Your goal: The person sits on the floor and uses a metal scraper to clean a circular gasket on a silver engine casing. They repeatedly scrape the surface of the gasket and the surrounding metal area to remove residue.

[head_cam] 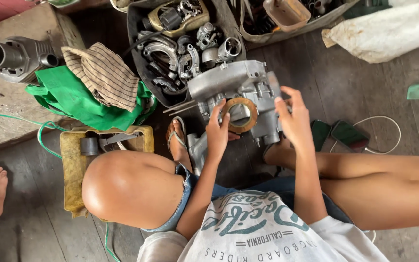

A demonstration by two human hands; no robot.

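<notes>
Two bare hands work at one engine part. Left hand (217,133): fingers (220,110) pressed on the near-left rim of a flat tan-brown friction ring with a round hole (241,115), thumb hidden, so a full clamp cannot be told. Right hand (294,121): fingers (282,99) slightly curled and apart, at the right edge of a grey cast-metal engine casing (233,82), holding nothing visible. The ring lies face-up on the casing, directly between both hands, touching the left fingers and just beside the right; being round, it has no long axis, and its hole points up at the camera. The casing's long axis runs left to right, and it rests on the dark wooden plank floor (345,82) between the person's feet. Beyond it: a dark tray of loose grey metal engine parts (180,48). To the left: a striped brown cloth (105,73) over a green fabric bag (73,99), a yellow plastic container (73,160), a finned grey engine cylinder (15,56).
</notes>
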